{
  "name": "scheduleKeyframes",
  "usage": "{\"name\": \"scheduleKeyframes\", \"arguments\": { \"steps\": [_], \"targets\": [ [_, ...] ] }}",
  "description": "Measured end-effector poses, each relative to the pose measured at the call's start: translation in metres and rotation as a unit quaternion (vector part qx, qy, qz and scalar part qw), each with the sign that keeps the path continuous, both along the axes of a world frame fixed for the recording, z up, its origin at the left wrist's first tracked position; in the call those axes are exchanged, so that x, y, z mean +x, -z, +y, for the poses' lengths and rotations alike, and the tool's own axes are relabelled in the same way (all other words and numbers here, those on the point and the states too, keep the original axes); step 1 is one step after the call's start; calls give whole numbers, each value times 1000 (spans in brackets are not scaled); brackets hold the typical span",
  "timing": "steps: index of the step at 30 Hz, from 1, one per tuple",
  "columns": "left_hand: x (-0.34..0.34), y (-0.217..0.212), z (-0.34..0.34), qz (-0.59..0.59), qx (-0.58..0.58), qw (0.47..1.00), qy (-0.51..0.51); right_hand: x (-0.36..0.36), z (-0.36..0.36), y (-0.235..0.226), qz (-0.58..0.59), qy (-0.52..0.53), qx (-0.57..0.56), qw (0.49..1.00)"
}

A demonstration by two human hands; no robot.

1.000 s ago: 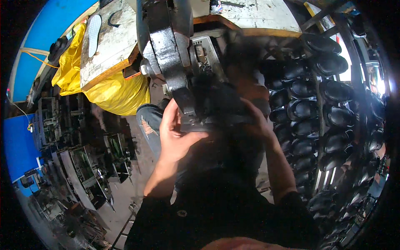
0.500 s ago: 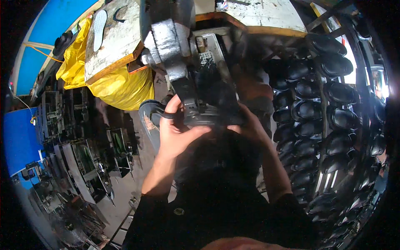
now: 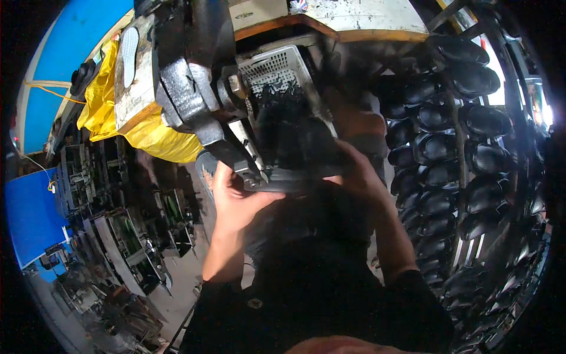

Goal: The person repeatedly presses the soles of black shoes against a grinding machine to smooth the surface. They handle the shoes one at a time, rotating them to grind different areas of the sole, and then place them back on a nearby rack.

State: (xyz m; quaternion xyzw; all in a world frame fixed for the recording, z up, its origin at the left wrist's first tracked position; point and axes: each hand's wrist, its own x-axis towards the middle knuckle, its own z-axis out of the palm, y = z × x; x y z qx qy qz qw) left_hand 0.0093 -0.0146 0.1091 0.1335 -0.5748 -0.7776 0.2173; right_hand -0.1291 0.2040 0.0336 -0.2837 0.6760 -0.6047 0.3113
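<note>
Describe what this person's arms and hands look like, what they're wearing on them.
Both hands are bare, with no gloves. The left hand and the right hand lead back along bare forearms to dark, black-looking sleeves pushed up toward the elbows. I see no watch, rings or markings, though the picture is dim.

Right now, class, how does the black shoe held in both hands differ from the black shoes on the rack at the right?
The held shoe is gripped by the left hand and right hand against a grey metal machine; the rack shoes lie untouched. The held shoe is single; the rack shoes sit in rows. Both are black and glossy.
</note>
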Motion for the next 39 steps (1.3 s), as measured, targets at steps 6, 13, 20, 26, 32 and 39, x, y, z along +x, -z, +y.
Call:
{"name": "scheduleKeyframes", "arguments": {
  "steps": [6, 13, 20, 26, 32, 39],
  "targets": [
    [1, 9, 3, 3, 36, 999, -20, -37, 41, -2, 121, -14, 12, 993],
    [1, 25, 9, 54, 110, 992, -12, -76, 79, -69, 257, 73, 31, 963],
    [-3, 30, 9, 113, 314, 943, -17, -78, 39, -147, 240, 52, -124, 961],
    [-4, 25, 20, -23, 312, 950, -15, -53, 81, -39, -12, 267, -116, 957],
    [-20, 70, 23, -71, 31, 984, 157, -16, 94, -169, 468, 263, -54, 842],
    [2, 81, 28, -115, -3, 966, 231, -85, 105, -253, 748, 413, 227, 467]
  ]
}}
